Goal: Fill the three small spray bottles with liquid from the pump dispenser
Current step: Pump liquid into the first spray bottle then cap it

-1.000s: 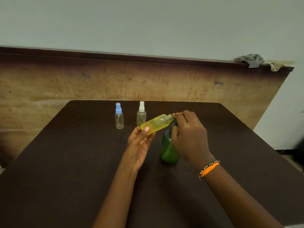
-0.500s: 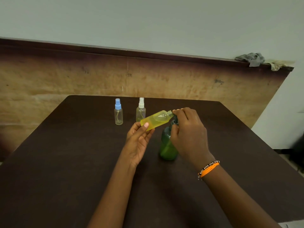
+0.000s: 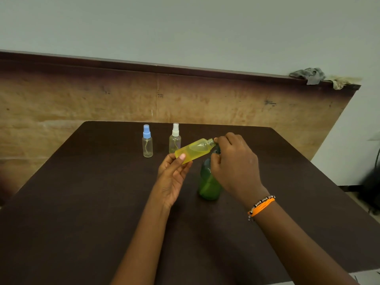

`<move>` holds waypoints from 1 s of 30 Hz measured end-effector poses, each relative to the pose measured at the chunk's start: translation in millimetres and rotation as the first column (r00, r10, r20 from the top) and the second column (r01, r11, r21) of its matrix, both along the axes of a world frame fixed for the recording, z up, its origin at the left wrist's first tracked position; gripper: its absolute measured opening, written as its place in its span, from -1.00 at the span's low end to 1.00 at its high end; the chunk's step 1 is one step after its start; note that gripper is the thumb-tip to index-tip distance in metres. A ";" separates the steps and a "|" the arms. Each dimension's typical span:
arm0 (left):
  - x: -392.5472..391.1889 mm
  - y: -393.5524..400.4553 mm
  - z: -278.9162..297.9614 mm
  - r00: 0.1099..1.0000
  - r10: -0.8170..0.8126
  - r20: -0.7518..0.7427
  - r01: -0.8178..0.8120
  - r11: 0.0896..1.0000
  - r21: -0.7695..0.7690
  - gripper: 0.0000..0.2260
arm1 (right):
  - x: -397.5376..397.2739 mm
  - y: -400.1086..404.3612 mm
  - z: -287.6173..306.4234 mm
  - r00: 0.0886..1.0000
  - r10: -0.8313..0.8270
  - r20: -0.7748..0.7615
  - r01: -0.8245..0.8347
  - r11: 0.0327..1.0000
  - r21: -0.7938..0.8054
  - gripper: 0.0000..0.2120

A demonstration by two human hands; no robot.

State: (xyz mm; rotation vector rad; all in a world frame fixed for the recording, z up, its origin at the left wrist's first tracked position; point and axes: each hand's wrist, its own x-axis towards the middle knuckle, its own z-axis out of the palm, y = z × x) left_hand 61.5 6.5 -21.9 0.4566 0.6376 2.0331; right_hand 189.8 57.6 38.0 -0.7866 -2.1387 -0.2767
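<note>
My left hand (image 3: pixel 172 177) holds an uncapped small bottle (image 3: pixel 194 150) tilted on its side, its yellow liquid filling the lower part and its threaded neck pointing right. My right hand (image 3: pixel 234 163) is curled over the pump head of the green pump dispenser (image 3: pixel 208 182), which stands on the dark table (image 3: pixel 82 202); the pump nozzle is mostly hidden under the fingers, right at the bottle's neck. Two more small spray bottles stand upright behind: one with a blue cap (image 3: pixel 147 141) and one with a white cap (image 3: pixel 175 137). Both look clear inside.
A wooden panel (image 3: pixel 102 99) runs behind the table's far edge. Crumpled cloths (image 3: pixel 308 75) lie on the panel's top ledge at the right. A dark blurred object (image 3: pixel 372 188) sits beyond the table's right side.
The view has shifted slightly. Both hands stay at the same spot, the bottle's neck held against the pump nozzle; the yellow liquid level looks about the same.
</note>
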 end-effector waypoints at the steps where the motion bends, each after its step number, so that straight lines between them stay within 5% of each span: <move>1: -0.3 0.3 -0.1 1.000 0.001 -0.002 -0.001 1.000 0.001 -0.90 | -0.9 0.9 -2.2 1.000 0.001 -0.013 -0.001 1.000 -0.003 -0.80; 5: -1.8 2.6 -2.5 1.000 0.002 -0.002 -0.002 1.000 0.020 -0.88 | -2.4 3.7 -19.1 1.000 -0.021 -0.009 0.022 0.999 0.047 -0.65; 12: -0.6 0.8 -0.4 1.000 0.002 -0.004 -0.002 1.000 0.015 -0.90 | -5.7 5.1 2.6 1.000 -0.007 -0.015 0.007 1.000 0.021 -0.84; 30: -0.1 2.3 -2.7 1.000 -0.022 0.008 0.022 0.999 0.040 -0.81 | -0.4 15.2 -4.8 0.996 0.075 -0.052 -0.074 0.997 0.022 -0.75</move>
